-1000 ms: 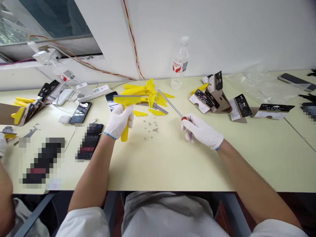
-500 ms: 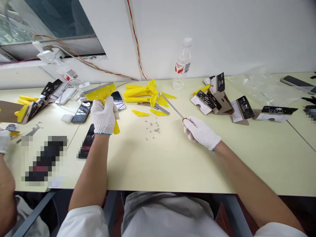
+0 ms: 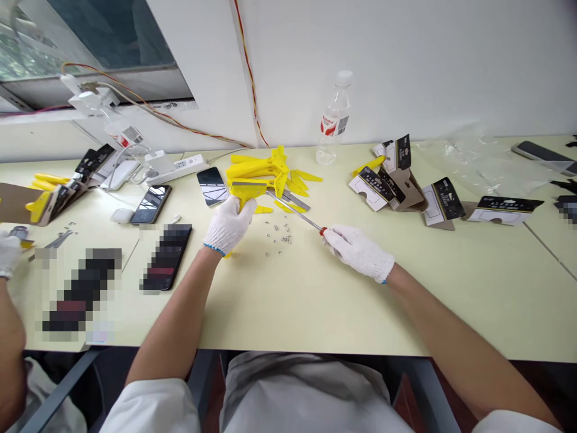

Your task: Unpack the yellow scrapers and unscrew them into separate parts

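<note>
White knit gloves cover both hands. My left hand (image 3: 229,224) is closed around the handle of a yellow scraper (image 3: 249,190), its wide head turned up toward the wall. A screwdriver (image 3: 295,211) with a long shaft and red collar is gripped in my right hand (image 3: 358,249), its tip close to the scraper's head; whether they touch I cannot tell. Behind them lie yellow scraper handles (image 3: 252,165) in a pile, loose yellow plates (image 3: 307,175) and grey blades (image 3: 295,200). Several small screws (image 3: 285,238) are scattered on the table in front of the pile.
A water bottle (image 3: 332,120) stands by the wall. Opened card packages (image 3: 444,198) and clear plastic (image 3: 482,156) lie right. Phones (image 3: 166,258), a power strip (image 3: 180,168) and cables are left. A co-worker's gloved hand (image 3: 9,255) shows at the left edge.
My left hand has brought the scraper to the right and down, uncovering the phones and power strip. The screwdriver in my right hand has moved left, toward the scraper.
</note>
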Tool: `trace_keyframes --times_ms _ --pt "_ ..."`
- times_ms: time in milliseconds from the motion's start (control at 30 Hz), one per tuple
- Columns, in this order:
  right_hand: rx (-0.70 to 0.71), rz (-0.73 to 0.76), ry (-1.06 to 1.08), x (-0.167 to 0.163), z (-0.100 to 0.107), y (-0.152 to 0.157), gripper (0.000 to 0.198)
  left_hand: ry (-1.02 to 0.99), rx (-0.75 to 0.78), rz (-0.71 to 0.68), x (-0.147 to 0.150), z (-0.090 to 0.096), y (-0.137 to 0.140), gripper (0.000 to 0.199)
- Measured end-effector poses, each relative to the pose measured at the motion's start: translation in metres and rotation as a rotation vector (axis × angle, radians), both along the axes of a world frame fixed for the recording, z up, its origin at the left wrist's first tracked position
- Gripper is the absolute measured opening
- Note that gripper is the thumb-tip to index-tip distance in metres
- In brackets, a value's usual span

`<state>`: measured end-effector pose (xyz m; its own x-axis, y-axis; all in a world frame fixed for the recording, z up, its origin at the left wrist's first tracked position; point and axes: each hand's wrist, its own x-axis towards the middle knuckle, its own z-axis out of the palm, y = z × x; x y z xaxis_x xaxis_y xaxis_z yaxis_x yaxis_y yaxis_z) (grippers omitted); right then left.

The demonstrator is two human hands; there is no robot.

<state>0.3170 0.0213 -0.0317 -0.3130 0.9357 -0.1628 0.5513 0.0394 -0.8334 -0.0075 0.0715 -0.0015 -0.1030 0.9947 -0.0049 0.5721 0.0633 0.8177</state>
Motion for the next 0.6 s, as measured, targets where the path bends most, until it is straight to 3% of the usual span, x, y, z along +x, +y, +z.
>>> trace_keyframes --times_ms 133,600 --pt "0.025 0.0 -0.009 -0.004 -0.0027 0.0013 0.046 0.142 -0.012 -0.005 0.0049 0.0041 -0.0043 0.035" --pt "0.061 0.058 -0.05 -0.0048 0.002 0.0008 0.045 0.152 -0.008 -0.007 0.0041 0.0007 -0.0028 0.036"
